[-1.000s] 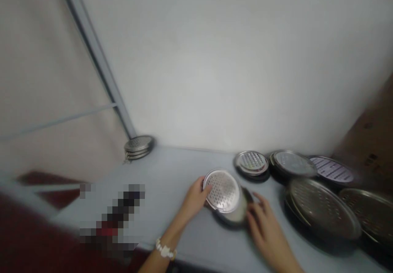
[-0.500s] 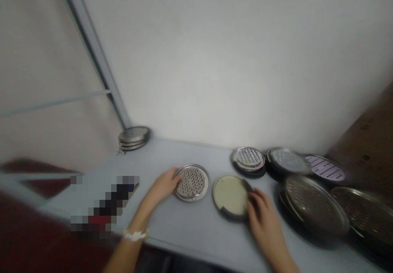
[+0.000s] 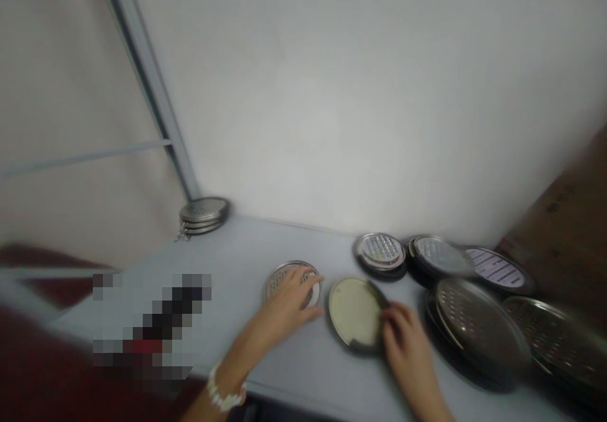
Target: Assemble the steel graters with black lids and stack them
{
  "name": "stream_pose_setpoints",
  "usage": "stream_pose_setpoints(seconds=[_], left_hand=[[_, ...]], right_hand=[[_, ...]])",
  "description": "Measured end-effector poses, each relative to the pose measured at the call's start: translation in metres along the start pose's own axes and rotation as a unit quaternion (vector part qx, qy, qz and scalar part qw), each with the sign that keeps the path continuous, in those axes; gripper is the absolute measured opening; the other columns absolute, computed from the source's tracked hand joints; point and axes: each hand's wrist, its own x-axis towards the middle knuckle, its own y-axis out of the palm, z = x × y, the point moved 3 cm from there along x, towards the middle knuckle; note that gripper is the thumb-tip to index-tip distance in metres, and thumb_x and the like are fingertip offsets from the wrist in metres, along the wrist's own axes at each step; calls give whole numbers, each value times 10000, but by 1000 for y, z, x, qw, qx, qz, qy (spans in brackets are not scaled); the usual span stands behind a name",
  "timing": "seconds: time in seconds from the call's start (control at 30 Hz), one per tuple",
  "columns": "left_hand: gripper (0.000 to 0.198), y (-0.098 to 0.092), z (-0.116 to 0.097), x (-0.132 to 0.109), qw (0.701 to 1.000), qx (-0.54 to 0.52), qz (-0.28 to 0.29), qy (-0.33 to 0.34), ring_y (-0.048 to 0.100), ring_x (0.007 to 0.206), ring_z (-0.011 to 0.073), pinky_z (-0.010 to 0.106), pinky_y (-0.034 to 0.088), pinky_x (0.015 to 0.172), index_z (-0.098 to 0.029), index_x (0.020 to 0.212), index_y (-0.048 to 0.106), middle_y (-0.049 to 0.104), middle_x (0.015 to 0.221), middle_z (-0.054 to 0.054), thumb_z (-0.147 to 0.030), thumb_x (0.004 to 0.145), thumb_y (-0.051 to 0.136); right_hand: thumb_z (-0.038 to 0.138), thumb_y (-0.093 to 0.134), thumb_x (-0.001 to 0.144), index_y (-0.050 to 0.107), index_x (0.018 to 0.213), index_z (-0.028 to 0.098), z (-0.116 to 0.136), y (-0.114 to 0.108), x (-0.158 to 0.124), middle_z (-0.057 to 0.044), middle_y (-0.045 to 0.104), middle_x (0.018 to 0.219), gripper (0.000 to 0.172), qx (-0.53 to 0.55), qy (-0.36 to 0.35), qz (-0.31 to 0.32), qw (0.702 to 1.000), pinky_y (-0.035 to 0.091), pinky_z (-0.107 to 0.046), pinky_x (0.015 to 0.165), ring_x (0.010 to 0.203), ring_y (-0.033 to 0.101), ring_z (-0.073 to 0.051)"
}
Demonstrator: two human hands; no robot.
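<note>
White wall [image 3: 332, 93] rises behind a pale grey tabletop [image 3: 256, 238], its back edge running across the view. At the back-left corner sits a stack of three metal discs [image 3: 203, 216], and a pixelated patch [image 3: 152, 321] hides whatever lies nearer the front-left edge.

Mid-table, a round perforated metal disc [image 3: 284, 286] with a bright rim lies mostly under the left hand [image 3: 289, 305]. Its fingers [image 3: 303, 276] are spread across the disc's top, loose rather than clenched, and a white beaded bracelet [image 3: 224, 390] circles the wrist.

Just beside that, with a narrow gap between them, a cream-faced round disc [image 3: 353, 311] with a dark rim lies flat, with open tabletop toward the front edge. The right hand [image 3: 408, 346] sits at its right rim, fingers [image 3: 396, 314] curved against the edge; whether they grip it cannot be told.

Further right, three smaller discs [image 3: 379, 251] line the back edge, two large perforated trays [image 3: 478, 330] lean in front of them, and a brown cardboard box [image 3: 564, 232] stands at the right corner.
</note>
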Motion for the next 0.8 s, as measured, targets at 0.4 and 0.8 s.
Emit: stream_pose_setpoints(seconds=[0.4,0.8], left_hand=[[342,23,-16,-12,991,-8,126,37,528,1107,283,359,407,954,-184,728,669,611,1147,69,-398,603,904],[295,-19,16,-3,998,25,-16,-59,549,1177,287,400,378,1047,-217,1077,682,651,1209,92,-249,788,728]], right_hand=[[332,432,979,631,1192,189,-4,2,0,-147,620,1245,325,-6,18,-6,1000,447,-496,1050,1157,594,-294],[474,449,966,518,1341,75,-11,1,-2,-248,375,1479,552,-94,28,-99,990,313,-611,1121,1400,335,-412]])
